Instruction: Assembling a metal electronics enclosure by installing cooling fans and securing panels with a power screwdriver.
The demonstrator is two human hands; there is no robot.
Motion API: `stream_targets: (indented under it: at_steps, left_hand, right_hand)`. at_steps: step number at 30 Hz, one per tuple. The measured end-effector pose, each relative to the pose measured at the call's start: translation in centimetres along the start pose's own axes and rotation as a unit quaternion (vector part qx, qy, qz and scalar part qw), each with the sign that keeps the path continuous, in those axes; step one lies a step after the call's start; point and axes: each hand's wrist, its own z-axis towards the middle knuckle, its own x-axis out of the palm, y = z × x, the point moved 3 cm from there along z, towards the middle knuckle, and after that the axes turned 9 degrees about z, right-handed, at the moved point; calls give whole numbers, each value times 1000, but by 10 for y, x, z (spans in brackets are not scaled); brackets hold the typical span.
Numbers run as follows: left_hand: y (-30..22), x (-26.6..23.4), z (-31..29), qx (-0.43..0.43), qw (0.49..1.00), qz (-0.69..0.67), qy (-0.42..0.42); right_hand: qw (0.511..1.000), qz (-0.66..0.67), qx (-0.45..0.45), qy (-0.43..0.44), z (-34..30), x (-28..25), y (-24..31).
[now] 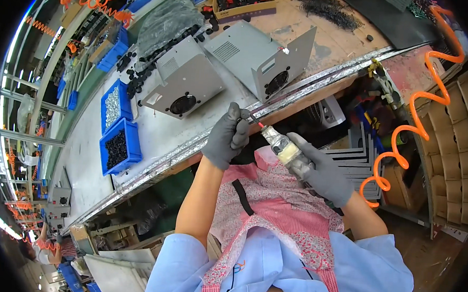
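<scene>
My right hand [323, 170], in a grey glove, is wrapped round a power screwdriver [286, 149] with a worn, taped body. The red-collared bit points up and left toward my left hand [228, 137]. That gloved hand is closed, thumb and fingertips pinched together right by the bit's tip; anything between them is too small to make out. Beyond my hands, on the bench, stand two bent grey sheet-metal housings. The left housing [195, 77] has a round black fan [184, 105] in its near face. A similar fan [277, 83] sits in the right housing [242, 47].
Two blue bins, one with silvery small parts [112, 105] and one with black ones [117, 149], stand at the bench's left. A carton [245, 5] of black and red parts lies at the back. An orange coiled hose [407, 124] hangs at right, beside cardboard dividers [459, 143].
</scene>
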Motion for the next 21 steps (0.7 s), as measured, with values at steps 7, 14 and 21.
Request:
stream_targets:
  at_steps: [7, 14, 21]
  left_hand:
    - [-5, 5, -4, 51, 991, 115, -49]
    - [-20, 27, -16, 78, 942, 286, -158]
    - [-26, 37, -14, 173, 882, 415, -144]
  right_hand:
    - [1000, 0, 4, 14, -2, 5, 0]
    - [1000, -7, 20, 15, -2, 7, 3]
    - [999, -47, -11, 17, -2, 0, -3]
